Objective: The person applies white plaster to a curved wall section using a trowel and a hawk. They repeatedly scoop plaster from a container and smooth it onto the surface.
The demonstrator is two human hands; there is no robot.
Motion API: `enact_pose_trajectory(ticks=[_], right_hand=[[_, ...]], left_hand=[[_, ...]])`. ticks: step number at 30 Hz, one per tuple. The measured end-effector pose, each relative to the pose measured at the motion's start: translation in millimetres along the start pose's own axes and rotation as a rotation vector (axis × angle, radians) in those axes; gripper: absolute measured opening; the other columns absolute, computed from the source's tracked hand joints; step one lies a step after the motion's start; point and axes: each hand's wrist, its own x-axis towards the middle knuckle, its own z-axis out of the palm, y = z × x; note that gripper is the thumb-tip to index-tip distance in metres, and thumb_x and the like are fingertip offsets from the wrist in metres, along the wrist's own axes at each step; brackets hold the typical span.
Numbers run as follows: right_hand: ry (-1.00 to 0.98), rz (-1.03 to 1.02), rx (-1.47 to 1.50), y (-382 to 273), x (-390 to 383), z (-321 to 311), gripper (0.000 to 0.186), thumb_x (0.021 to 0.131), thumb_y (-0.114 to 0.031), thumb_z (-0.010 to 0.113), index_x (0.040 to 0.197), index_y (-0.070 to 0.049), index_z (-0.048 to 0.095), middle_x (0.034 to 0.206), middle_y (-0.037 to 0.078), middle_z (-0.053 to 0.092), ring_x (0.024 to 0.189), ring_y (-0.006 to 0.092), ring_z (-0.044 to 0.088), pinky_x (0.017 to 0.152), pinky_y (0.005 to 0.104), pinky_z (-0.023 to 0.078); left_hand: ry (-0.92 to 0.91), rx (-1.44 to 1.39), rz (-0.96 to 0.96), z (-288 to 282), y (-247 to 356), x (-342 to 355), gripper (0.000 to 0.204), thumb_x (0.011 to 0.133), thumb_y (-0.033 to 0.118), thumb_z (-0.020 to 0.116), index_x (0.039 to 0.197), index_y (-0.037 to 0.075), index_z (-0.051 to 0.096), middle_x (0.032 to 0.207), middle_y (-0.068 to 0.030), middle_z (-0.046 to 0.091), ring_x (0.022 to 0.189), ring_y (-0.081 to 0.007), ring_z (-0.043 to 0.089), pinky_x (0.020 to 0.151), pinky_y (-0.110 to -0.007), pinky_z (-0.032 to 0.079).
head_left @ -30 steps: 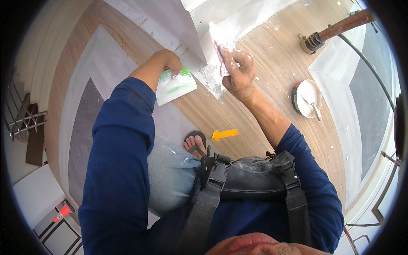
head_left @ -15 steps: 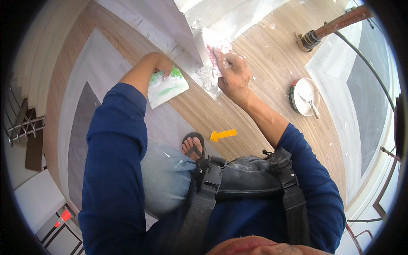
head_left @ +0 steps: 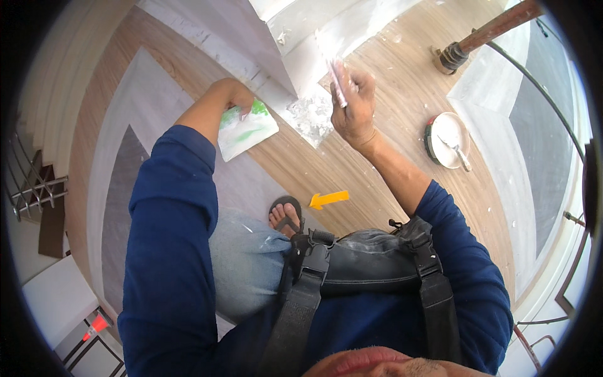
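Note:
My left hand (head_left: 237, 97) is closed on a flat, green plastic spreader (head_left: 247, 139) coated in white paste. My right hand (head_left: 357, 108) grips a thin, pinkish-white spreader (head_left: 340, 81), seen almost edge-on against the bright white wall (head_left: 306, 61) near its corner. White crumbs and smears of paste (head_left: 309, 119) lie on the wood-look floor between my two hands. Off to the right of my right hand stands a round tub (head_left: 443, 131) of white paste, with a paste-covered utensil (head_left: 463, 158) leaning in it.
A rusty metal post (head_left: 496, 31) slants in at the upper right, with a dark cable (head_left: 534, 75) beside it. A yellow arrow (head_left: 328, 199) marks the floor near my sandalled foot (head_left: 285, 215). Metal bars (head_left: 41, 188) and an orange cone (head_left: 95, 325) are at the left.
My right hand has shifted slightly right and turned its spreader from face-on to nearly edge-on, uncovering more paste on the floor. My left hand and its spreader have stayed in place.

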Motion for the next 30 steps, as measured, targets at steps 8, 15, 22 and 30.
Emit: enact_pose_trajectory(ticks=[8, 15, 22, 30], right_hand=[[-0.026, -0.049, -0.096, -27, 41, 15, 0.059, 0.075, 0.007, 0.067, 0.133, -0.006, 0.062, 0.112, 0.013, 0.055, 0.095, 0.0279, 0.055, 0.078, 0.0350, 0.051], [-0.024, -0.070, -0.050, -25, 8, 5, 0.064, 0.078, 0.009, 0.065, 0.140, -0.003, 0.055, 0.116, 0.014, 0.053, 0.098, 0.0274, 0.053, 0.085, 0.0348, 0.049], [-0.002, -0.167, -0.075, -36, 37, 38, 0.060, 0.075, 0.003, 0.069, 0.133, -0.007, 0.060, 0.114, 0.011, 0.049, 0.096, 0.0279, 0.052, 0.081, 0.0364, 0.051], [0.066, -0.163, -0.169, -9, 29, 21, 0.061, 0.078, 0.003, 0.067, 0.138, -0.006, 0.056, 0.116, 0.010, 0.050, 0.101, 0.0239, 0.049, 0.082, 0.0328, 0.047]], left_hand=[[0.071, 0.060, -0.010, -4, 7, 25, 0.041, 0.069, -0.007, 0.062, 0.110, -0.005, 0.065, 0.113, -0.0237, 0.068, 0.104, -0.0348, 0.065, 0.092, -0.044, 0.051], [0.048, 0.186, 0.114, -11, -8, 31, 0.055, 0.068, 0.011, 0.072, 0.120, -0.004, 0.064, 0.118, -0.0294, 0.065, 0.093, -0.0384, 0.064, 0.082, -0.046, 0.051], [-0.045, 0.098, 0.072, -16, -20, 35, 0.058, 0.069, 0.008, 0.070, 0.125, -0.004, 0.061, 0.125, -0.0289, 0.062, 0.102, -0.0389, 0.064, 0.088, -0.046, 0.050], [0.135, 0.157, -0.002, -1, -15, -5, 0.050, 0.071, 0.005, 0.067, 0.120, -0.002, 0.063, 0.123, -0.0283, 0.063, 0.104, -0.0369, 0.065, 0.088, -0.046, 0.051]])
